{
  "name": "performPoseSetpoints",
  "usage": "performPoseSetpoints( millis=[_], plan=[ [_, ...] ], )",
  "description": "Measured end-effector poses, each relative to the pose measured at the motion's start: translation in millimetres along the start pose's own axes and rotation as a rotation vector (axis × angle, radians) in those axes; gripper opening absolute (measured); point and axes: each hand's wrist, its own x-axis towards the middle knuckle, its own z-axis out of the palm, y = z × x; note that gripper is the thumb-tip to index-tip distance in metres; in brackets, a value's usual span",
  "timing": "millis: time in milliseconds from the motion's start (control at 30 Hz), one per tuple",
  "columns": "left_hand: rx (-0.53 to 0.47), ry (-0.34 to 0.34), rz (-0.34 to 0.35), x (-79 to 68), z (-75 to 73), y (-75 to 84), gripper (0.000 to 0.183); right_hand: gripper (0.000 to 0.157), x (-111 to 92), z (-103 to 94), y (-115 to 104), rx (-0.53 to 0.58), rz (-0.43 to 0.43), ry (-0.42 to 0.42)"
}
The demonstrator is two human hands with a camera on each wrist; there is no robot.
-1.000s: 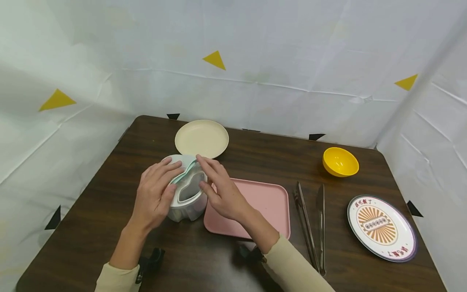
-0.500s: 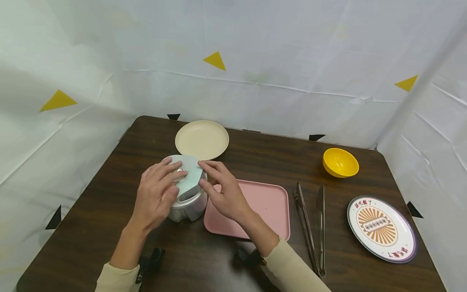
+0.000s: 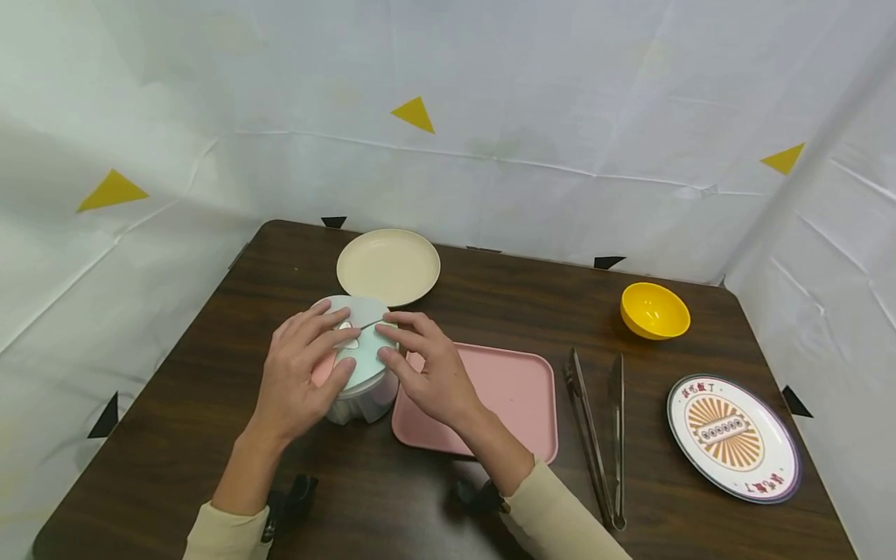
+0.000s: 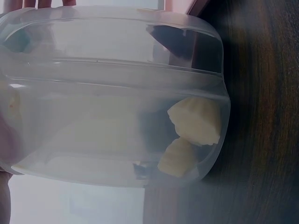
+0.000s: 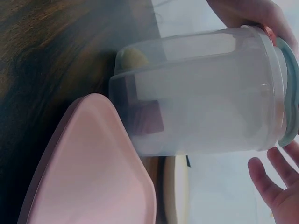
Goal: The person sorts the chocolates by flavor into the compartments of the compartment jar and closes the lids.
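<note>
A translucent canister (image 3: 360,404) with a lid of coloured flaps stands on the table, left of the pink tray. Over the lid's left side lies my left hand (image 3: 301,365), fingers spread on its top and thumb near the front edge. The fingertips of my right hand (image 3: 437,373) are at the right edge of the mint flap (image 3: 367,365), which lies down level with the rest of the lid. Through the wall, in the left wrist view, two pale chunks (image 4: 196,121) rest at the canister's bottom. My right hand's fingers are extended in the right wrist view.
The pink tray (image 3: 511,389) sits close to the canister's right. Behind is a cream plate (image 3: 388,268). Metal tongs (image 3: 591,443) lie spread right of the tray. Farther right are a yellow bowl (image 3: 654,311) and a patterned white plate (image 3: 773,435).
The mint flap swung from raised, with an opening showing beneath, down over that opening. My right fingers followed it down onto the lid. My left hand barely moved.
</note>
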Motion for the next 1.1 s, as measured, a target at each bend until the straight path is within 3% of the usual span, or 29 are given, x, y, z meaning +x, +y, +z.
performPoseSetpoints(
  millis=[500, 767, 1100],
  plan=[
    [0.015, -0.002, 0.011, 1.3, -1.0, 1.6, 0.035, 0.035, -1.8, -0.8, 4.3, -0.043, 0.002, -0.02],
    [0.032, -0.027, 0.015, 1.4, -3.0, 1.5, 0.036, 0.036, -1.9, 0.0, 3.3, -0.172, -0.038, -0.036],
    [0.038, -0.018, 0.023, 1.4, -1.2, 1.1, 0.036, 0.037, -4.8, 0.4, 3.4, -0.223, -0.044, -0.028]
  ],
)
